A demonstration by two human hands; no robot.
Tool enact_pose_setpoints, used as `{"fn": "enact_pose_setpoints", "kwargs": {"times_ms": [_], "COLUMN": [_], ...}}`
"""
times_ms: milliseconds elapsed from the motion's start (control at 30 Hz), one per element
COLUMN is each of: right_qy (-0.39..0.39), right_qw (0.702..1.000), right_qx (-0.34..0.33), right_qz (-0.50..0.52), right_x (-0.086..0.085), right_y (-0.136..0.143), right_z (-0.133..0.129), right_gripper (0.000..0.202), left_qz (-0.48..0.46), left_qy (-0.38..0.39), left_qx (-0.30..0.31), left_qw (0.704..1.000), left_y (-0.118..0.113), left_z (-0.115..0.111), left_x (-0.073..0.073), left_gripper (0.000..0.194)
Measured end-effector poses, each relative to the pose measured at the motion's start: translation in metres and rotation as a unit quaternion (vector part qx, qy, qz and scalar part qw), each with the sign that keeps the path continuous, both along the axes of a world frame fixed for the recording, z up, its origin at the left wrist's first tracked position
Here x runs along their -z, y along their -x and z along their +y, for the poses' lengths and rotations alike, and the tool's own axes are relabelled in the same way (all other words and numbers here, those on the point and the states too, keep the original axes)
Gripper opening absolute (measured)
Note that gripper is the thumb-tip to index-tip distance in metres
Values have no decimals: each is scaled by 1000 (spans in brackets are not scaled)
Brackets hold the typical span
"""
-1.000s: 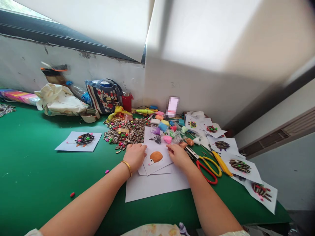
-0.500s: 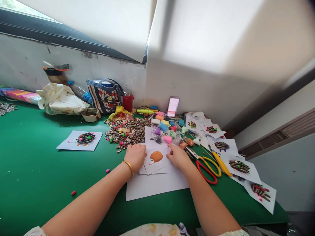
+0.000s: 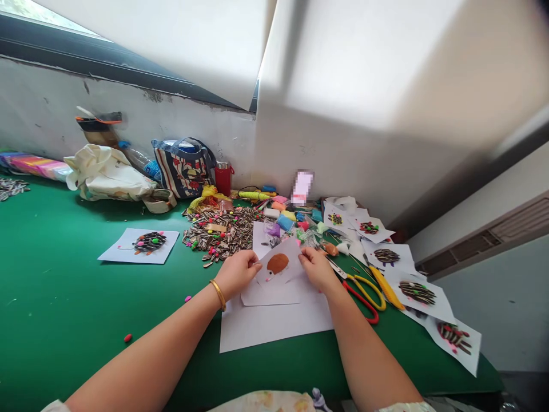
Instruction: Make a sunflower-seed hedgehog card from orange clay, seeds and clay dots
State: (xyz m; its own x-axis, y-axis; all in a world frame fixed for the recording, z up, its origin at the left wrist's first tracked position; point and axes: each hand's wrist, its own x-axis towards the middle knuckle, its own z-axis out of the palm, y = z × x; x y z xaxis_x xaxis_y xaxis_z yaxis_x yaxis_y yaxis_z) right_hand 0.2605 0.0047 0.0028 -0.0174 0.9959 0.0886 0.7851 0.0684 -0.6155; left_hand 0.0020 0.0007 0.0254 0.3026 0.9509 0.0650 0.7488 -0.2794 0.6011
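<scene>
Head view has the left hand [image 3: 241, 273] and the right hand [image 3: 318, 270] at work on one card [image 3: 293, 250], which hangs between them with a brown hedgehog [image 3: 278, 264] on its face. Each hand is closed in a pinch, thumb and fingers clamped on its own side edge of the card. The card looks tilted up off the paper [image 3: 270, 296] beneath; whether its near edge touches that paper, I cannot tell. Under both, nearer the wearer than the hands, lies a larger sheet [image 3: 274, 332]. The step in hand looks to be handling and angling this one card; moving it further would, I judge, call for a light, even pinch on both edges so that it doesn't buckle, with the fingertips kept off the brown shape. Just beyond the left hand is a heap of striped seeds [image 3: 240, 229] dotted with bright beads, and well to its left a seed-covered hedgehog card [image 3: 112, 252] lies flat. Beyond the right hand sit bags of coloured clay [image 3: 285, 222]; close to its right are scissors [image 3: 338, 270] and a yellow cutter [image 3: 386, 289], then a row of more decorated cards [image 3: 441, 303]. As for writing, no brand or label is readable: the red bottle [image 3: 223, 180] shows no legible name, the phone [image 3: 303, 186] is blurred out, and a faint mark [image 3: 307, 150] on the wall resembles a 3 with something after it.
</scene>
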Motion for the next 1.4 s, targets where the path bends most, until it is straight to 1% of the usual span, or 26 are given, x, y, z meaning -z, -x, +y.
{"fn": "enact_pose_setpoints", "kwargs": {"times_ms": [67,100,167,233,300,333,433,500,533,600,700,767,833,900,1033,1133,1233,1300,1367,1400], "right_qy": [-6,-6,-1,-3,-6,-6,-7,-11,-13,-20,-26,-2,51,80,89,83,49,9,-21,-28], "right_qw": [1000,1000,999,996,990,986,976,975,976,982,989,985,978,966,947,946,958,969,975,977], "right_qx": [-2,-9,-33,-69,-110,-127,-160,-164,-158,-125,-35,11,19,12,13,12,-1,-33,-76,-85], "right_qz": [11,9,-11,-49,-89,-108,-146,-149,-146,-138,-144,-170,-203,-244,-309,-314,-284,-246,-210,-196], "right_x": [0,-2,-8,-15,-21,-22,-22,-21,-22,-26,-38,-45,-46,-42,-26,-24,-32,-35,-32,-28], "right_y": [-3,-3,1,10,24,32,54,61,60,49,14,-11,-29,-36,-33,-28,-19,-9,3,9], "right_z": [4,6,8,10,12,13,18,21,22,22,17,9,-1,-10,-19,-19,-16,-12,-7,-5], "right_gripper": [26,26,23,21,22,23,26,28,29,31,28,26,24,21,15,7,10,11,13,15], "left_qz": [-33,-45,-52,-46,-33,-25,10,23,26,33,68,102,137,160,169,158,139,127,120,118], "left_qy": [-3,-25,-87,-141,-168,-170,-140,-107,-94,-81,-89,-102,-116,-124,-116,-109,-109,-110,-112,-113], "left_qx": [31,39,30,15,17,24,37,29,25,16,9,9,9,7,6,2,-2,-5,-8,-9], "left_qw": [999,998,994,989,985,985,989,994,995,996,994,989,984,979,979,981,984,986,986,986], "left_y": [-1,-1,-1,-1,0,0,1,2,2,3,3,2,1,0,0,0,0,0,0,0], "left_z": [-2,-3,-5,-5,-4,-2,3,7,8,10,10,9,8,8,7,6,6,7,8,8], "left_x": [-2,-3,-4,-3,2,5,16,22,23,25,24,23,23,22,21,21,21,21,21,21], "left_gripper": [27,32,35,27,14,17,39,44,43,39,35,32,30,28,28,28,28,27,28,28]}}
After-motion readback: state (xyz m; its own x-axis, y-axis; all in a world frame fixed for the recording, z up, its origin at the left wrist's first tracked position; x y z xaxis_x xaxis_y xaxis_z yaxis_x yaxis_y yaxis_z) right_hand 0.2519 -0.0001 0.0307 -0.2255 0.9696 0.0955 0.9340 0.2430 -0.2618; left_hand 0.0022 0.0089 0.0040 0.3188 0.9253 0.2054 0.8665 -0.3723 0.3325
